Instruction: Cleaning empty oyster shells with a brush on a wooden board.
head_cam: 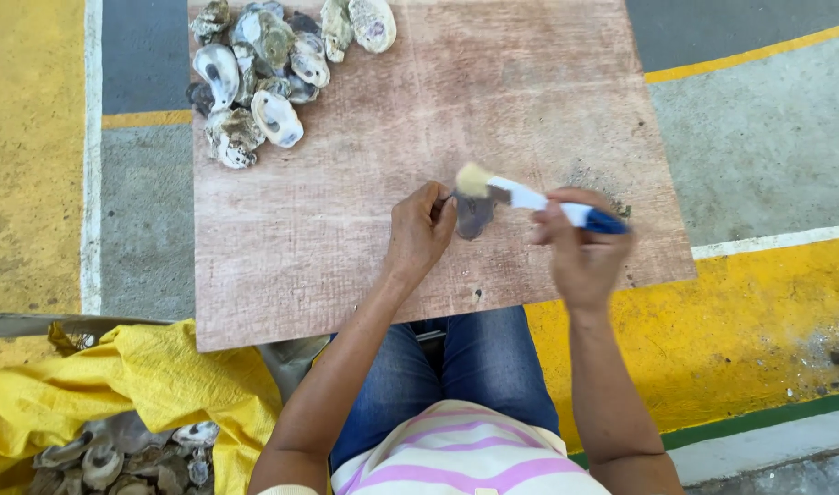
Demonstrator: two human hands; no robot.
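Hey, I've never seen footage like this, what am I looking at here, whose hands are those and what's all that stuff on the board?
This is one picture from a camera worn on a person's head, looking down at their own lap and hands. There is no machine. A wooden board rests over their knees. The left hand steadies a dark shell flat on the board. The right hand has its grip on a brush with a blue and white handle, bristles over the shell. A pile of cleaned-looking shells sits at the board's far left corner. Lower left, a yellow sack holds more shells.
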